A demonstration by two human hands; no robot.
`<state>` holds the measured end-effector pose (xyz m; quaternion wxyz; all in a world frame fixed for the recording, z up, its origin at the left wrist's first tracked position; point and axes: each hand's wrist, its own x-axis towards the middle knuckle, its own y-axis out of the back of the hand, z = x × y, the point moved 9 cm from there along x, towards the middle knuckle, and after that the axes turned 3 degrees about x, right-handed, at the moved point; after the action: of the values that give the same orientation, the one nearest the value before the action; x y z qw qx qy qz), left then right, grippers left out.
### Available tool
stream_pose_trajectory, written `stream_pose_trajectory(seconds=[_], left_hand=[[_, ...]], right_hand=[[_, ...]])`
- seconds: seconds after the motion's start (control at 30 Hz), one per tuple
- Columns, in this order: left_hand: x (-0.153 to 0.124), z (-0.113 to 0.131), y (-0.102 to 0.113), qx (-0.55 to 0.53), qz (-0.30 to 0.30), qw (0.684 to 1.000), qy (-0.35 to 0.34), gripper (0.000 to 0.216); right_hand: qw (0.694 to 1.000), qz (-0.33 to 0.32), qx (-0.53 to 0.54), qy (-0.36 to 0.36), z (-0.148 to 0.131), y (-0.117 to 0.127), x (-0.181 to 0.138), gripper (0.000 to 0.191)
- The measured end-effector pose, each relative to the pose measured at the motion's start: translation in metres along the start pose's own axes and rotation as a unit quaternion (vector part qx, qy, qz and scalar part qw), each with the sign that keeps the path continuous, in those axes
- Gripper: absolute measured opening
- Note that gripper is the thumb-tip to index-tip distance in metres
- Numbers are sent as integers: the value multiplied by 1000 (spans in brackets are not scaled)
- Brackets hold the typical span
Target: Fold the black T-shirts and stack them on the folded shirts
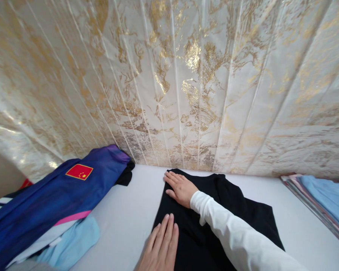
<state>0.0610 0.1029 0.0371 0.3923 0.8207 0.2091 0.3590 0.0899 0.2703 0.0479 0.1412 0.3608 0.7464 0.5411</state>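
A black garment (203, 233) lies spread on the white table surface in front of me. My right hand (182, 188), in a white sleeve, rests flat on its upper left part, fingers pointing left toward the edge. Lower down, my left hand (161, 244) lies flat along the garment's left edge with fingers stretched forward and close together. Neither hand grips the cloth. The garment's lower part runs out of the picture, and my right forearm covers some of its middle.
On the left is a heap of clothes, topped by a dark blue jersey (81, 195) with a red patch; a light blue cloth (76, 241) pokes out beneath. A stack of folded clothes (324, 199) sits at the right. A white-and-gold patterned curtain (180, 82) hangs behind the table.
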Motion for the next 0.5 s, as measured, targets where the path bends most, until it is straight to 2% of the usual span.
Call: stream_pose_trajectory(seconds=[0.17, 0.3, 0.5], left_hand=[[-4, 2, -4, 16, -39, 999, 9, 66], [-4, -8, -10, -33, -43, 998, 29, 68], [0, -11, -12, -60, -44, 997, 14, 93]], right_hand=[[998, -6, -40, -43, 7, -10, 3, 64], [998, -21, -47, -29, 1, -3, 3, 68], [998, -13, -58, -15, 6, -1, -10, 70]])
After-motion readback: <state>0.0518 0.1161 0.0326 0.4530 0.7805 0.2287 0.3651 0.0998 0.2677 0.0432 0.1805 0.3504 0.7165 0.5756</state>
